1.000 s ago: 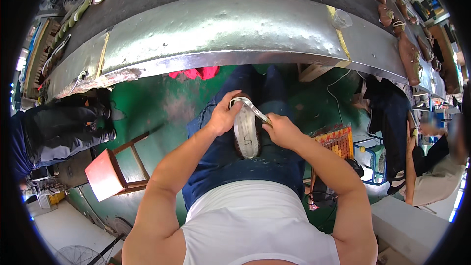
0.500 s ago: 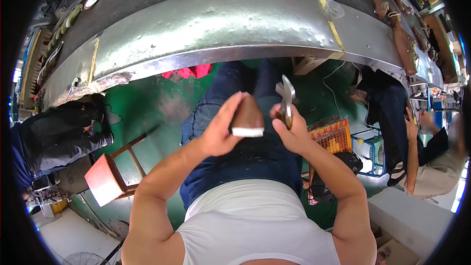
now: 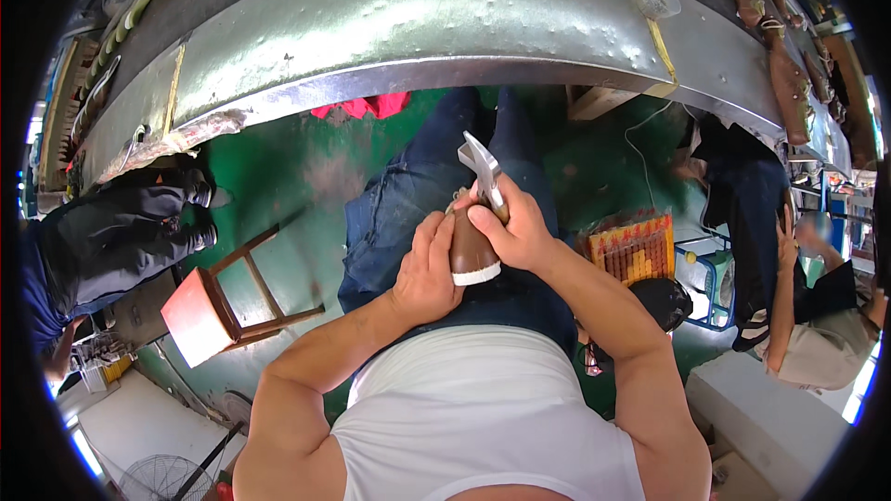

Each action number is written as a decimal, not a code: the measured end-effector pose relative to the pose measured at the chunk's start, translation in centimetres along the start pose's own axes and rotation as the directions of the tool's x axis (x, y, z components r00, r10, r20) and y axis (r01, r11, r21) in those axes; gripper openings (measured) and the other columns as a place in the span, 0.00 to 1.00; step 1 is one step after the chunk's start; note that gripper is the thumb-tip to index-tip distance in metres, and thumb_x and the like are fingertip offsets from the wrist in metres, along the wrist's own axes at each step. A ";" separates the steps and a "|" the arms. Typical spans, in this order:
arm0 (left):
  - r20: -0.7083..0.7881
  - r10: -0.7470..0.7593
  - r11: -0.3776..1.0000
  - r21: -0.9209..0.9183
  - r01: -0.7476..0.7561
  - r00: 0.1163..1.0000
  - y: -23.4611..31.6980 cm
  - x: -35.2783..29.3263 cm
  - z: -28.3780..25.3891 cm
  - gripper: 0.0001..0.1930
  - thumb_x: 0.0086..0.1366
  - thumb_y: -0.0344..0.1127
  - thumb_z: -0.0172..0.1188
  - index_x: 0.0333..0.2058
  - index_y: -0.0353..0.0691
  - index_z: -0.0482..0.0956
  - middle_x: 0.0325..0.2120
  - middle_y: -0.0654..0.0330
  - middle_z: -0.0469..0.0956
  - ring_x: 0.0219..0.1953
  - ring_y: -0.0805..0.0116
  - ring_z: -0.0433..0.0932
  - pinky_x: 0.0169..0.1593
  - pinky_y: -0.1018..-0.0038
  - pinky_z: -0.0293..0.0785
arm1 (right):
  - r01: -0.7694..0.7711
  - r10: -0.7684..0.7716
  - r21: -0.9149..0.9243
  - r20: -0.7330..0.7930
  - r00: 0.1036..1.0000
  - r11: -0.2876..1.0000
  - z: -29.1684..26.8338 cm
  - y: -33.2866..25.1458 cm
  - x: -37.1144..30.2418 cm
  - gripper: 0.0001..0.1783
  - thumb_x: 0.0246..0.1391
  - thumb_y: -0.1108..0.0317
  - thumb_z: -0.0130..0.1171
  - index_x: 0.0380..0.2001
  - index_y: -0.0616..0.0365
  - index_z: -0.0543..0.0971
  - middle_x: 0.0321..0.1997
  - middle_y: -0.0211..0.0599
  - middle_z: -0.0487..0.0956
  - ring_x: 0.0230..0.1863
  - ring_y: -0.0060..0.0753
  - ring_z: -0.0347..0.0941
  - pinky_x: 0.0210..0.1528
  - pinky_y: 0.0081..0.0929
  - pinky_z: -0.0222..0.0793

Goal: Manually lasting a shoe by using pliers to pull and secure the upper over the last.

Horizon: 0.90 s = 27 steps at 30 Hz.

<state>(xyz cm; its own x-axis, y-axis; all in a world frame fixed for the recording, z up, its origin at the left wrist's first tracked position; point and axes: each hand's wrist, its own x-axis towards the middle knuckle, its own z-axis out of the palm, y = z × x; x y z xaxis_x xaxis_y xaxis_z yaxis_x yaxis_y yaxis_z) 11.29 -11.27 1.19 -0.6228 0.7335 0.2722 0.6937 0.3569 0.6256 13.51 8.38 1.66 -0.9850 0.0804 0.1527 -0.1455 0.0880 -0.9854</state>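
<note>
My left hand (image 3: 426, 264) is wrapped along the left side of a brown leather shoe (image 3: 471, 248) with a white edge at its near end. The shoe is held over my lap. My right hand (image 3: 516, 230) grips a silver metal tool that looks like shoemaker's pincers (image 3: 481, 163), its broad head pointing up and away from me. The right thumb and fingers also touch the shoe's far part. Laces or an opening show a little there; the hands cover the rest.
A metal-edged bench (image 3: 390, 32) curves across in front, with brown shoes (image 3: 789, 83) at its right and a clear plastic cup (image 3: 658, 0). A stool (image 3: 200, 315) stands at left, a beaded seat mat (image 3: 631, 249) at right. Other people are on both sides.
My right hand has moved left with the pincers and now meets the shoe. My left hand and the shoe have come slightly nearer to me, and the shoe has turned.
</note>
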 end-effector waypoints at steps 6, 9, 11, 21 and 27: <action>0.046 -0.029 0.993 -0.116 0.034 0.999 -0.7 0.8 -0.5 0.41 0.56 0.26 0.65 0.63 0.25 0.50 0.56 0.30 0.59 0.55 0.30 0.67 0.56 0.54 0.71 | -0.034 0.045 -0.072 0.145 0.988 0.997 -1.2 -1.1 1.7 0.24 0.56 0.58 0.66 0.47 0.63 0.71 0.40 0.45 0.81 0.41 0.46 0.79 0.45 0.35 0.73; 0.070 -0.025 0.992 -0.121 0.033 0.997 -1.0 1.6 -0.6 0.41 0.57 0.28 0.65 0.63 0.24 0.51 0.56 0.31 0.60 0.56 0.32 0.66 0.58 0.54 0.70 | -0.074 0.163 -0.289 0.296 0.941 0.954 -3.0 -3.5 1.8 0.33 0.48 0.54 0.72 0.49 0.63 0.69 0.44 0.50 0.79 0.45 0.47 0.79 0.48 0.36 0.72; 0.140 -0.039 0.991 -0.121 0.057 0.989 -0.8 2.1 -1.1 0.40 0.58 0.31 0.66 0.63 0.24 0.51 0.56 0.32 0.61 0.57 0.33 0.66 0.57 0.53 0.70 | -0.164 0.288 -0.349 0.341 0.895 0.923 -3.5 -5.3 2.4 0.41 0.42 0.54 0.76 0.52 0.64 0.67 0.47 0.55 0.77 0.47 0.51 0.77 0.50 0.37 0.71; 0.402 0.139 0.975 -0.215 -0.055 0.905 -2.7 5.6 -3.7 0.45 0.53 0.36 0.72 0.65 0.36 0.56 0.61 0.41 0.61 0.62 0.39 0.64 0.61 0.55 0.65 | 0.126 0.198 -0.588 0.455 0.868 0.799 -4.4 -5.0 2.8 0.36 0.42 0.65 0.73 0.52 0.63 0.65 0.52 0.52 0.75 0.50 0.56 0.76 0.51 0.40 0.73; 0.699 -0.093 0.656 -0.492 0.572 0.709 -9.8 6.0 -1.2 0.30 0.69 0.37 0.58 0.65 0.37 0.60 0.60 0.56 0.67 0.59 0.66 0.67 0.61 0.67 0.64 | 0.196 0.050 -0.578 0.381 0.923 0.792 -5.4 -3.3 2.3 0.37 0.43 0.63 0.73 0.52 0.63 0.64 0.46 0.55 0.77 0.45 0.60 0.77 0.46 0.45 0.73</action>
<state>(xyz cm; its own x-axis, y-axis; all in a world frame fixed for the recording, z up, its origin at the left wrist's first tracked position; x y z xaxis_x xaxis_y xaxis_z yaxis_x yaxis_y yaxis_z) 0.31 -11.06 -2.41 -0.2533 0.8911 -0.3765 -0.0786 0.3689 0.9261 12.22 13.61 5.67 -0.9520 -0.2994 0.0633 -0.2545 0.6595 -0.7073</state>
